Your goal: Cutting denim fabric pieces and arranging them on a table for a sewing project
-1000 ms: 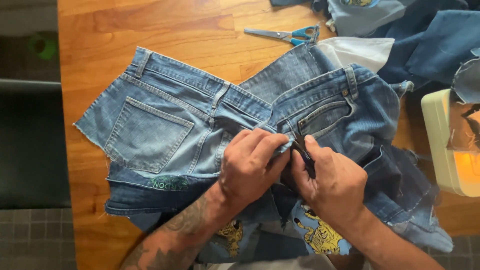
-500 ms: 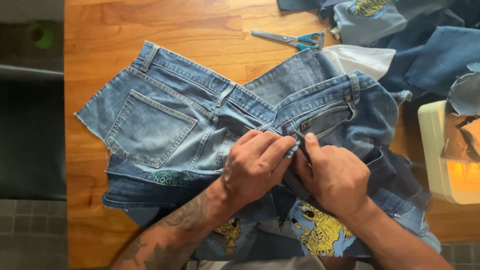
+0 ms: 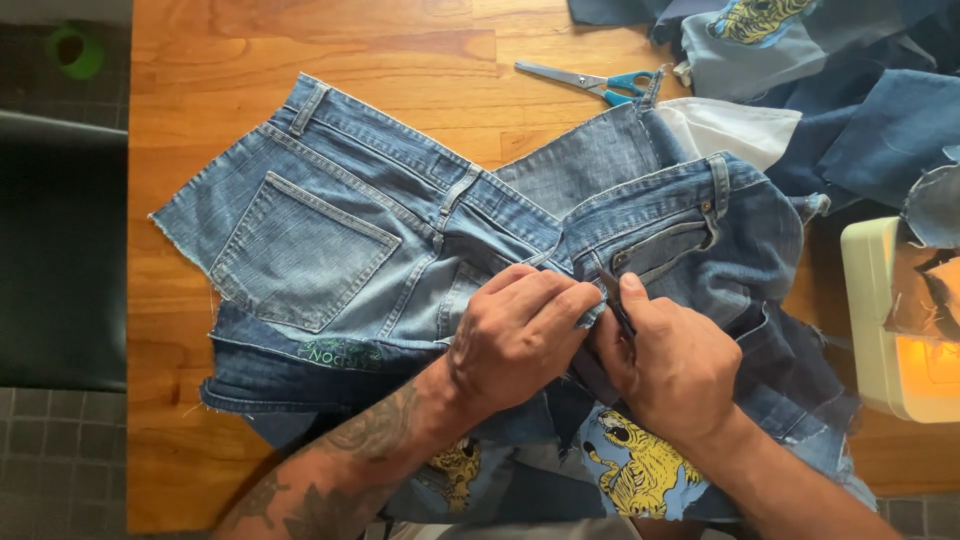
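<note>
While both hands meet over the middle of the wooden table (image 3: 300, 60), the left hand (image 3: 520, 335) presses down on the cut-off jeans (image 3: 400, 230), its fingers (image 3: 560, 300) curled together and pinching a small bit of denim at the seam near the front pocket. Right beside it, touching it, the right hand (image 3: 675, 365) has its fingers closed around a thin dark tool (image 3: 615, 300), the thumb laid along it and the tip poking up toward the pocket opening; what kind of tool it is cannot be told from here. The jeans lie spread flat, back pocket showing on the left half, waistband running diagonally toward the far side, frayed cut edges at the left. Under them, on the near side, lies darker denim and a light blue patch with a yellow tiger print (image 3: 635, 470). Far off, well apart from the hands, scissors with teal handles (image 3: 590, 80) lie on the bare wood. A heap of blue fabric scraps (image 3: 860, 110) fills the far right corner, and a pale sewing machine (image 3: 890, 320) with a glowing lamp sits at the right edge.
</note>
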